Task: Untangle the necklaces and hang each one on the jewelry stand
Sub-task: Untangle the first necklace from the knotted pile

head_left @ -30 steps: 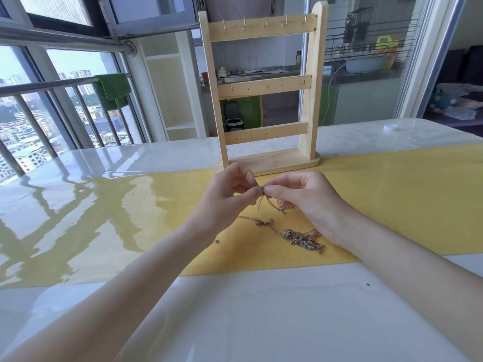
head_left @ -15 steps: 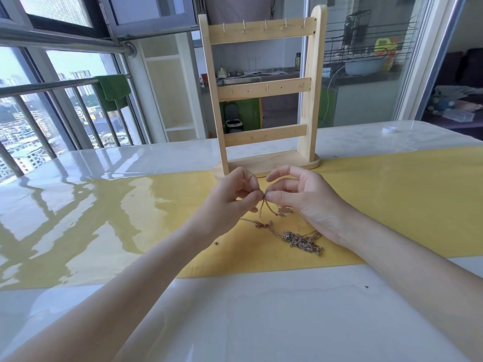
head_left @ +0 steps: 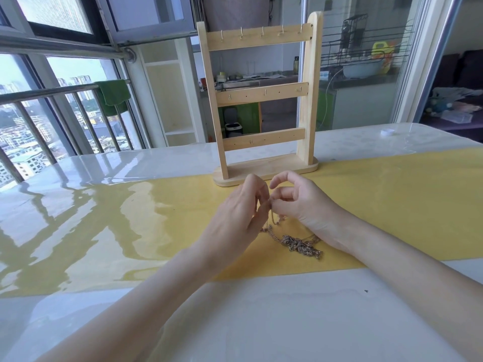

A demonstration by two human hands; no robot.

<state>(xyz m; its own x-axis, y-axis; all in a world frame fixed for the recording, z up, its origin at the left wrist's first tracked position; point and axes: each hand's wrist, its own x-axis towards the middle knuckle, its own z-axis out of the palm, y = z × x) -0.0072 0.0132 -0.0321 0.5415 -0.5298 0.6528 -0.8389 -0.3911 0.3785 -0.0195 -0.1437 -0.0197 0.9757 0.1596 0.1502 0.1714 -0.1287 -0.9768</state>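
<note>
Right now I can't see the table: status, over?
Both hands pinching chain. Necklaces still tangled on yellow mat. Stand hooks bare. Nothing blocking.

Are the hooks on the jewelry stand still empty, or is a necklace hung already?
Empty. No chain hangs from any rail of the jewelry stand; the tangled necklaces lie on the yellow mat, one strand pinched between both hands.

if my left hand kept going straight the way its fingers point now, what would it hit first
Probably the wooden base of the jewelry stand, just beyond the left hand; depth is hard to judge.
</note>
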